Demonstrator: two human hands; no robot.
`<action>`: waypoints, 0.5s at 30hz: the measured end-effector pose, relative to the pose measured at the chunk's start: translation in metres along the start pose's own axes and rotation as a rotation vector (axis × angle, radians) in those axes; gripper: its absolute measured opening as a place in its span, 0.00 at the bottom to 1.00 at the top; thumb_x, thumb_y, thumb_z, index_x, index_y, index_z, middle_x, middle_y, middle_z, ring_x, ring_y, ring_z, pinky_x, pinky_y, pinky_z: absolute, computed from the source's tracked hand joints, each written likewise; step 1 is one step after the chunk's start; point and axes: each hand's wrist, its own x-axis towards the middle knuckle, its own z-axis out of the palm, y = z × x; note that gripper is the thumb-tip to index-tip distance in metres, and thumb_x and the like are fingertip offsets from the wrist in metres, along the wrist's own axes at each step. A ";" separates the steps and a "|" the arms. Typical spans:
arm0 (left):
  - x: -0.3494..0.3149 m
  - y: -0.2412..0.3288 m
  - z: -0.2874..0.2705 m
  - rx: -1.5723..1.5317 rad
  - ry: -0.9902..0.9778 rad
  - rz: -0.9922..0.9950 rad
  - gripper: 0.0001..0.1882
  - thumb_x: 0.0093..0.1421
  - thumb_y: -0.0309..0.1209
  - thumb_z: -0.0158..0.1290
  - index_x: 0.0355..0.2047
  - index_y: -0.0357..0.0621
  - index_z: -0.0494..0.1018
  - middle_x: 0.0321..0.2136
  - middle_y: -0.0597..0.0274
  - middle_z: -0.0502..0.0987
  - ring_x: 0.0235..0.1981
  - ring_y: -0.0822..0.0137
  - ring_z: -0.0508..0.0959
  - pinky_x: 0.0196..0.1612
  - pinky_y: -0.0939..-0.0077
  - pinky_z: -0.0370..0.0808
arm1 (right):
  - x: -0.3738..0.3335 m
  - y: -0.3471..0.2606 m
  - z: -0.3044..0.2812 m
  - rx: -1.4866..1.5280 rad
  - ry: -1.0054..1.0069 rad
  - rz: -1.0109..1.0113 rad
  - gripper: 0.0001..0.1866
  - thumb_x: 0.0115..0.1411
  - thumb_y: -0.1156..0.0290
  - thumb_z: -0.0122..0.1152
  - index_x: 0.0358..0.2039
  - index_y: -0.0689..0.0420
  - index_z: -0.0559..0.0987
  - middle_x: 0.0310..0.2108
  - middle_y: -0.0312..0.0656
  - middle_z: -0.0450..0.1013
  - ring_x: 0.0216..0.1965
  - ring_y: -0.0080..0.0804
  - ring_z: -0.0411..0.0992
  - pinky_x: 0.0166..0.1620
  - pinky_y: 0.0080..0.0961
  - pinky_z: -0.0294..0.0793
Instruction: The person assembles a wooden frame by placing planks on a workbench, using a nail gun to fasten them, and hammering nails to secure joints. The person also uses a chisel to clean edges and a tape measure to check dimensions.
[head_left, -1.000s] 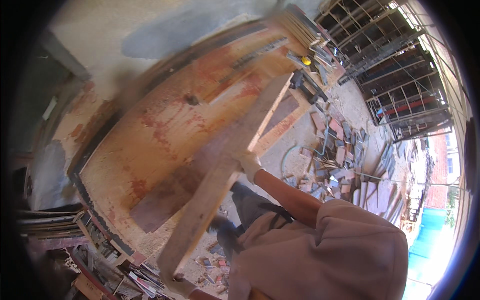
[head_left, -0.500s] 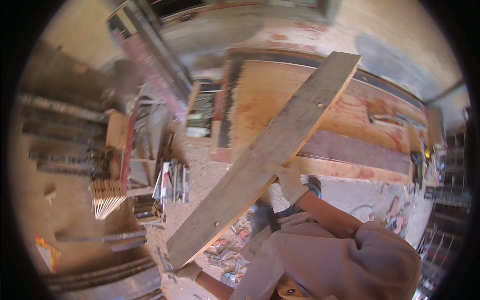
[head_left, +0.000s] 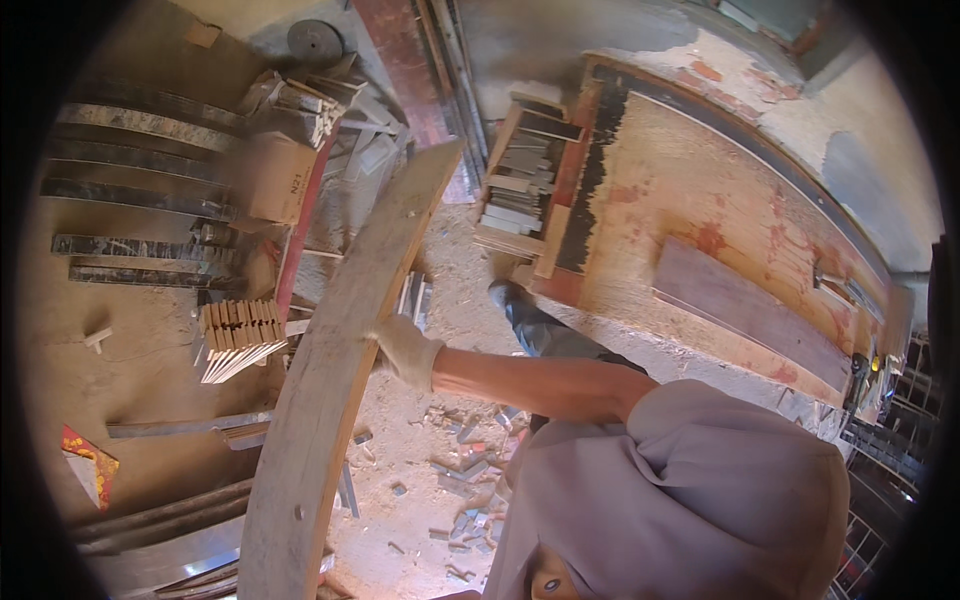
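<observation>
A long, weathered wooden plank (head_left: 335,350) slants up from the lower edge left of the middle, its far end tilted to the right. My right hand (head_left: 405,352), in a pale work glove, is closed on the plank's right edge around its middle, the fingertips partly hidden by the wood. My left hand is out of the picture, below the lower edge. A reddish-brown board (head_left: 750,310) lies on the wooden worktable (head_left: 690,160) at the right.
Wood offcuts (head_left: 470,520) litter the floor beside my body. At the left stand a stack of thin slats (head_left: 240,335), a cardboard box (head_left: 283,180) and dark bars (head_left: 140,205). A crate of wood pieces (head_left: 515,180) adjoins the table. Metal racks (head_left: 890,450) line the right.
The plank has swung left, away from the worktable, with my right hand still gripping it. My left hand, seen at its near end before, has gone out of view. The view has turned left.
</observation>
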 end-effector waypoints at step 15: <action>0.027 0.006 0.558 -0.504 -0.387 0.405 0.15 0.43 0.34 0.71 0.28 0.48 0.75 0.27 0.63 0.73 0.35 0.57 0.74 0.45 0.59 0.71 | 0.285 -0.127 -0.156 0.386 0.445 0.036 0.30 0.70 0.38 0.49 0.52 0.53 0.72 0.43 0.47 0.76 0.38 0.40 0.78 0.42 0.42 0.81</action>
